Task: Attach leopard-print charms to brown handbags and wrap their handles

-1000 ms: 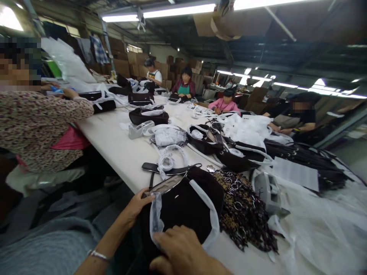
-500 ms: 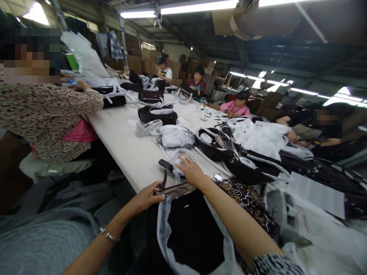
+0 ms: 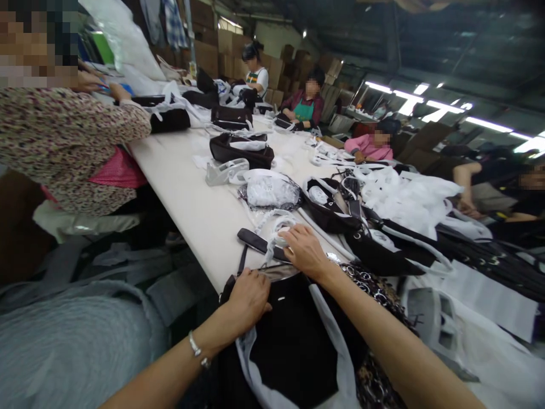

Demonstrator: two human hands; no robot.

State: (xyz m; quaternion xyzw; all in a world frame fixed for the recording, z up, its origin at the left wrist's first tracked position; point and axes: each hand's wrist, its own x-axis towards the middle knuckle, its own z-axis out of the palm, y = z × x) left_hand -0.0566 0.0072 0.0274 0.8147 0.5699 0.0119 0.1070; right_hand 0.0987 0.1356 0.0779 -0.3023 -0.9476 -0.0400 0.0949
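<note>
A black handbag (image 3: pixel 298 335) stands close to me, with white wrapping along its handle (image 3: pixel 344 363). My left hand (image 3: pixel 249 292) is closed over the bag's far rim, fingers curled into the opening. Just beyond the bag, my right hand (image 3: pixel 306 250) has its fingers bent onto a coiled strap in white wrapping (image 3: pixel 279 224). A dark strap (image 3: pixel 255 241) lies on the table beside that coil. Behind it sits a bundle in clear plastic with white stuffing (image 3: pixel 272 190).
The white table (image 3: pixel 187 199) carries more black bags (image 3: pixel 240 150) and a pile of white wrapping (image 3: pixel 404 193). A patterned piece with metal rings (image 3: pixel 374 289) lies right of my bag. A large grey roll (image 3: pixel 85 346) is at lower left. Several people work around the table.
My left hand has shifted right along the bag's rim and turned over it. My right hand's fingers, spread before, now bend onto the white coil. The view has tilted down and left.
</note>
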